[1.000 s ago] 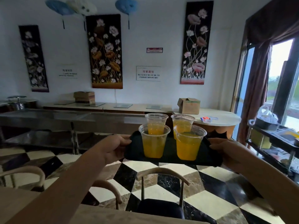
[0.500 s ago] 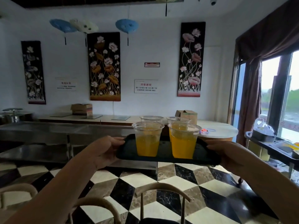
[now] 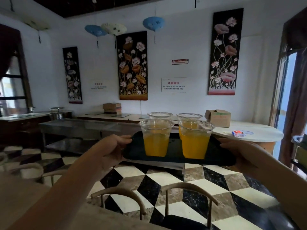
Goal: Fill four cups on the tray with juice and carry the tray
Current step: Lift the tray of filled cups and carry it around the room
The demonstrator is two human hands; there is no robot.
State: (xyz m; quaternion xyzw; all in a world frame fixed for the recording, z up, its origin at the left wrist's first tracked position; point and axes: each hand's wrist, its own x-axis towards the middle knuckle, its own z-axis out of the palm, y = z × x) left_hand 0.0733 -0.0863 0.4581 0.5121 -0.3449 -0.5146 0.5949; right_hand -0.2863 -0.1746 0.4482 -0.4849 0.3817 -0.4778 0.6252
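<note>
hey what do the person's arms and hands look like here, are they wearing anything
Both forearms are bare as far as the view shows, with no sleeves in sight. The left hand and right hand wear no gloves, and no rings, watch or bracelets are visible. The dim light blurs finer detail.

**Four cups up on the tray**

Black tray (image 3: 176,159) held level in the air, the left hand's fingers (image 3: 116,143) on its left edge, the right hand's fingers (image 3: 232,145) on its right edge. Between them stand four clear cups (image 3: 156,138), all upright, the near two about half full of orange juice (image 3: 195,147).
</note>
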